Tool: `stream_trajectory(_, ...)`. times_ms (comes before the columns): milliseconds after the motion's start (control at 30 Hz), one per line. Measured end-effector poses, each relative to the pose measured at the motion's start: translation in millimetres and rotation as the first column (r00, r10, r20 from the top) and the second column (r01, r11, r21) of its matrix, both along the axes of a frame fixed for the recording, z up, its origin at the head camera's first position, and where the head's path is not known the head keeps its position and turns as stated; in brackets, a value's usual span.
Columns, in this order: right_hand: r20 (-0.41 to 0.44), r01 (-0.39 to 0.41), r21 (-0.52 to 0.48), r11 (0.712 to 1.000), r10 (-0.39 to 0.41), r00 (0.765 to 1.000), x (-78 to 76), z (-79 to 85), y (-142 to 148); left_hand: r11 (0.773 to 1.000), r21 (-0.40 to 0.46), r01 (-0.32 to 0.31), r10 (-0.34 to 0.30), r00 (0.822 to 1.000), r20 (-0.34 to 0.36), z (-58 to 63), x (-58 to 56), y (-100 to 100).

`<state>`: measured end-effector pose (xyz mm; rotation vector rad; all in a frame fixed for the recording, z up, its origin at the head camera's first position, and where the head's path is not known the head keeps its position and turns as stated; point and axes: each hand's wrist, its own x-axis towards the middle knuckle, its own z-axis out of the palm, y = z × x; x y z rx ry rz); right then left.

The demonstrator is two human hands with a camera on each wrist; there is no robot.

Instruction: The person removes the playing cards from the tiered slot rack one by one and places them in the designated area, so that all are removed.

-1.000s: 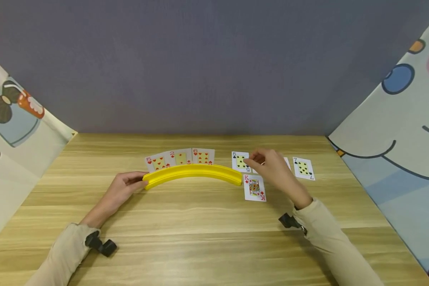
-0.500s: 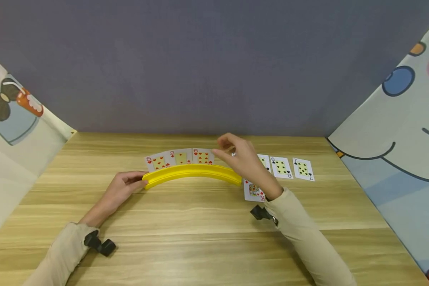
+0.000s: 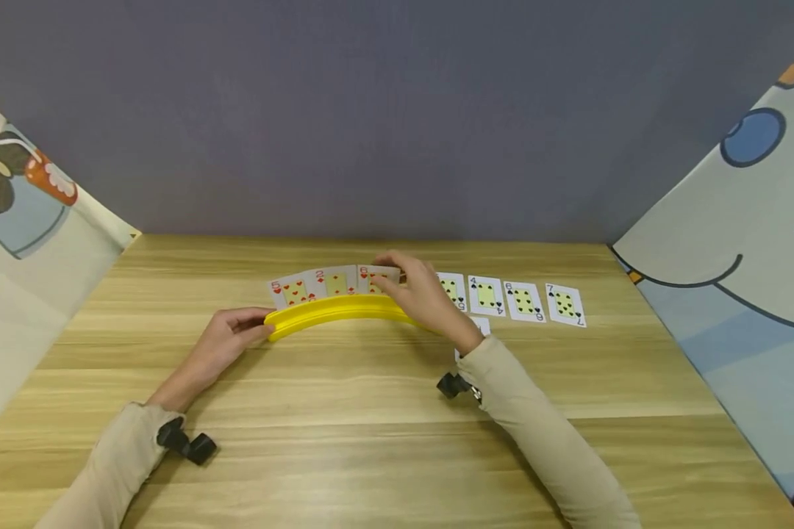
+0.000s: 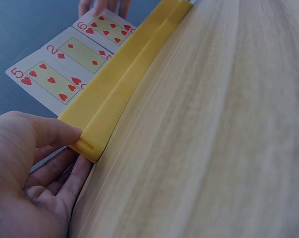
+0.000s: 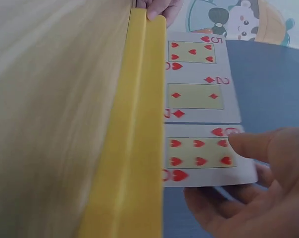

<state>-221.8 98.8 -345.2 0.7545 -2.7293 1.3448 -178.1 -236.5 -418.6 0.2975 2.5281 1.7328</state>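
A curved yellow card holder (image 3: 331,307) stands on the table with three playing cards upright in its slot. From left to right they are the five of hearts (image 4: 51,79), the two of diamonds (image 4: 79,55) and the six of hearts (image 5: 199,152). My left hand (image 3: 221,344) pinches the holder's left end between thumb and fingers. At the six of hearts, my right hand (image 3: 430,297) has its thumb on the card's face near the upper corner and its fingers behind, gripping the card. That hand covers the holder's right end in the head view.
Right of the holder, a row of spades lies face up: the five (image 3: 451,290), four (image 3: 486,295), six (image 3: 524,302) and seven (image 3: 565,305). The king of diamonds (image 3: 481,325) lies below them, mostly behind my right wrist. A grey wall (image 3: 370,125) bounds the wooden table.
My right hand has moved left from over the spades row to the six of hearts and now grips it. My left hand stays on the holder's end.
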Motion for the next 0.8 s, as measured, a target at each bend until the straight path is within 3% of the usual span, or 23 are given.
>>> stream_trajectory(200, 0.032, -0.026, -0.037, 0.999, 0.027, 0.999, -1.9, -9.9, 2, 1.0, 0.006, -0.004, 0.004, 1.0, -0.004, 0.0, 0.9, 0)
stream_trajectory(800, 0.029, -0.009, -0.021, 1.0, 0.009, 1.0, -2.6, -11.0, 4, 1.0, -0.017, 0.007, -0.008, 1.0, -0.026, -4.2, -1.3, -2)
